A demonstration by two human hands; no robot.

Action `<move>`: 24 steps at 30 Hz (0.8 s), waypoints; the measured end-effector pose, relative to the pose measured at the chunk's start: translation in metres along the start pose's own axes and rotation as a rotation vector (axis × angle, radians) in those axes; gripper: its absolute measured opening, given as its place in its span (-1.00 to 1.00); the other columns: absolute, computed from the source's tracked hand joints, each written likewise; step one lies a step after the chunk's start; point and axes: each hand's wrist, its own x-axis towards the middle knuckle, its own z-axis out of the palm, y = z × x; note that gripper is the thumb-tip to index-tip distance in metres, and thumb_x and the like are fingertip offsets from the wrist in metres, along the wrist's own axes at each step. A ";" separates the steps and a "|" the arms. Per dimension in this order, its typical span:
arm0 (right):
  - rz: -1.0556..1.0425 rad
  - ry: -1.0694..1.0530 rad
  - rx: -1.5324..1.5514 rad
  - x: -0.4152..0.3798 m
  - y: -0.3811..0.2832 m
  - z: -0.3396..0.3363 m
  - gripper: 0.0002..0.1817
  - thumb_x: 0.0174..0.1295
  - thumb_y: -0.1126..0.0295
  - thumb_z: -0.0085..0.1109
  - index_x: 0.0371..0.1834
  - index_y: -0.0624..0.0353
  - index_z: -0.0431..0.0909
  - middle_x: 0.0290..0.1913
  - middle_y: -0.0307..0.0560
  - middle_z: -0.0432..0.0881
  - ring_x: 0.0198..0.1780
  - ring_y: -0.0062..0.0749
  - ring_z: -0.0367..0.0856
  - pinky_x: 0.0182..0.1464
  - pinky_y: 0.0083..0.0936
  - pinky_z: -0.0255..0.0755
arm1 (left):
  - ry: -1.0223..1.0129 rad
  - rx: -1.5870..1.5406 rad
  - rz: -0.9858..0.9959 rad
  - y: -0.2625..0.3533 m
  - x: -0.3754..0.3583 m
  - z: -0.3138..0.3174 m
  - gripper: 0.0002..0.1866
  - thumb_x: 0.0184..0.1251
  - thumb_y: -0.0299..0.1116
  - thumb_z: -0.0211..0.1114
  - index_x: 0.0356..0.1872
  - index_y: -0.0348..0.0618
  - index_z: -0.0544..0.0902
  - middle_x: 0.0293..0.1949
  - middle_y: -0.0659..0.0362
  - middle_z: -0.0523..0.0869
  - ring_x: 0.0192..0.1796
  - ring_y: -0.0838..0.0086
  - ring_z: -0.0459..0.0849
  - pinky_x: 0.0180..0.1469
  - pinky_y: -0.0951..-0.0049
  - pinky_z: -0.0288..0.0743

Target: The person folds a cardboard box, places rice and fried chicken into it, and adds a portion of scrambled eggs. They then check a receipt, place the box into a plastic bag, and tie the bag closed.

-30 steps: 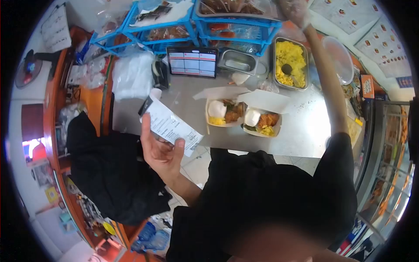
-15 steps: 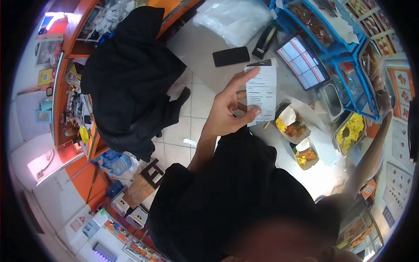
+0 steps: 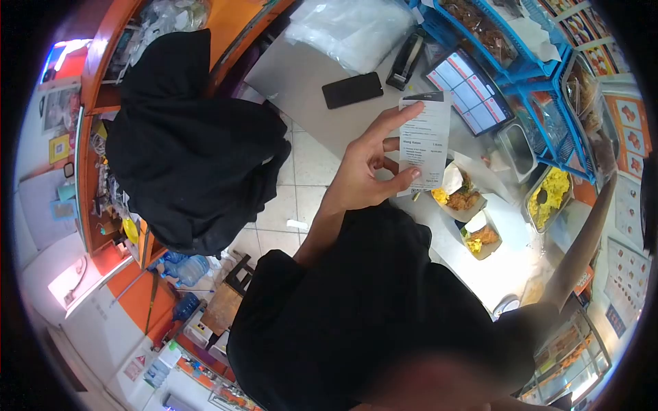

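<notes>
My left hand [image 3: 373, 161] is closed on a printed white paper slip [image 3: 426, 140], with the thumb at its lower edge and a finger near its top. Below and right of the slip, two open food boxes [image 3: 490, 250] hold white, yellow and browned food. At the far right my right arm is stretched out, and my right hand [image 3: 604, 161] is beside a clear container of brown items [image 3: 582, 103]; its fingers are too unclear to read. A metal tray of yellow food [image 3: 550, 195] lies to the left of that arm.
A phone [image 3: 352, 90], a black dispenser [image 3: 406, 60], clear plastic bags [image 3: 349, 31] and a lit screen [image 3: 469, 92] are on the counter. Blue baskets [image 3: 541, 85] stand behind. A person in black [image 3: 195, 164] is at the left, near orange shelving [image 3: 96, 61].
The view has shifted slightly. My left hand and the slip appear a little further right. The person in black has moved left and their arm is less extended.
</notes>
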 end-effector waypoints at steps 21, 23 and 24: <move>-0.351 0.074 -0.311 0.017 0.096 -0.060 -0.53 0.41 0.29 -0.04 0.30 0.31 0.34 0.25 0.02 0.50 0.25 -0.27 0.49 0.35 -0.37 0.27 | 0.056 0.025 -0.017 0.002 -0.019 0.014 -0.16 0.05 -0.79 0.29 0.42 -0.23 0.19 0.38 0.05 0.27 0.23 0.24 0.52 -0.14 0.59 0.65; -0.539 0.179 -0.433 -0.039 0.025 -0.026 -0.58 0.32 0.35 0.15 0.18 0.31 0.42 -0.03 -0.07 0.65 -0.03 -0.33 0.65 0.03 -0.44 0.54 | 0.060 -0.004 0.010 -0.001 -0.017 0.018 -0.18 0.04 -0.79 0.30 0.40 -0.35 0.18 0.37 -0.02 0.29 0.23 0.24 0.52 -0.05 0.53 0.63; -0.598 0.315 -0.191 -0.060 -0.004 -0.007 -0.66 0.29 0.35 0.20 0.05 0.30 0.48 -0.16 -0.11 0.68 -0.13 -0.38 0.66 -0.12 -0.50 0.56 | 0.068 -0.005 -0.017 0.000 -0.016 0.021 -0.17 0.04 -0.78 0.32 0.40 -0.37 0.17 0.36 -0.06 0.30 0.23 0.23 0.52 -0.04 0.52 0.63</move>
